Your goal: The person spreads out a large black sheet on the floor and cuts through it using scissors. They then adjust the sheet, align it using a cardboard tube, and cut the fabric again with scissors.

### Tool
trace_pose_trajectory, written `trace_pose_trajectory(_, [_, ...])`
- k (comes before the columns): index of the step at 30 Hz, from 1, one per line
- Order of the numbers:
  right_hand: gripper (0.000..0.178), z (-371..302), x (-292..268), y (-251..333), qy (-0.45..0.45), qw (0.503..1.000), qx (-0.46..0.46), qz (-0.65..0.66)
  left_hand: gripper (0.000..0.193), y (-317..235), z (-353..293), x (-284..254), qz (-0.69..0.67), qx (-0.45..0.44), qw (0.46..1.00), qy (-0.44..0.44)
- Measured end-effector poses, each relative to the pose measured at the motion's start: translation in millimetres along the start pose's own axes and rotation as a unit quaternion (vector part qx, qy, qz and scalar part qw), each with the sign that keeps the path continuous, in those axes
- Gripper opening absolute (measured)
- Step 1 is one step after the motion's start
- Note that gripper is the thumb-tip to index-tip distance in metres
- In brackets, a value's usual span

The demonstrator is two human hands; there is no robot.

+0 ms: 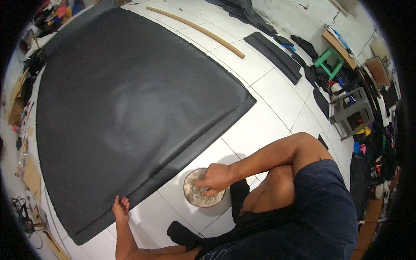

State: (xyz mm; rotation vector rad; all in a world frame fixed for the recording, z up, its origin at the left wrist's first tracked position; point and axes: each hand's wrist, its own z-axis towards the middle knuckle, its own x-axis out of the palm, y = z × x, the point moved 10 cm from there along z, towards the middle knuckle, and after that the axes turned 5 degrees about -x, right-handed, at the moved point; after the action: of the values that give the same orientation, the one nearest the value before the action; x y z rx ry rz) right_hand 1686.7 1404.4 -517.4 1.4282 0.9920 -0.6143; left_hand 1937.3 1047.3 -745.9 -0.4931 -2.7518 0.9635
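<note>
A large sheet of black, leather-like material [143, 82] is spread over the floor, with a raised fold along its near edge. At that edge, toward the near left corner, my left hand [121, 207] has its fingers curled on the material. My right hand [215, 178] is over a round, mottled whitish-grey piece [193, 197], just off the sheet's near edge. Its fingers are bent downward and closed; what they hold, if anything, is hidden. Whether the round piece is a block or a filled tub, I cannot tell.
A long tan tube [197, 28] lies beyond the sheet on the white tiles [268, 97]. Folded black material [275, 56] rests at the far right. Near it are a green stool [330, 63] and a grey stool [353, 113]. Clutter lines both side walls.
</note>
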Motion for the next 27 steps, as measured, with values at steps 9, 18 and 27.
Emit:
trace_pose_trajectory(9, [0.052,-4.0,-9.6,-103.5,-0.098,0.954,0.067,0.274,0.056,-5.7,9.0,-28.9,-0.007,-0.010,1.000,-0.017])
trace_pose_trajectory(18, [0.063,-346.4,-44.0,-398.2,-0.369,0.608,0.695,0.111,0.053,-17.3,-2.7,-53.5,-0.063,0.035,0.985,-0.159])
trace_pose_trajectory(27, [0.040,-307.9,-19.7,-439.0,-0.569,0.456,0.601,0.328,0.024,-37.9,14.6,-125.2,-0.036,0.039,0.978,-0.203])
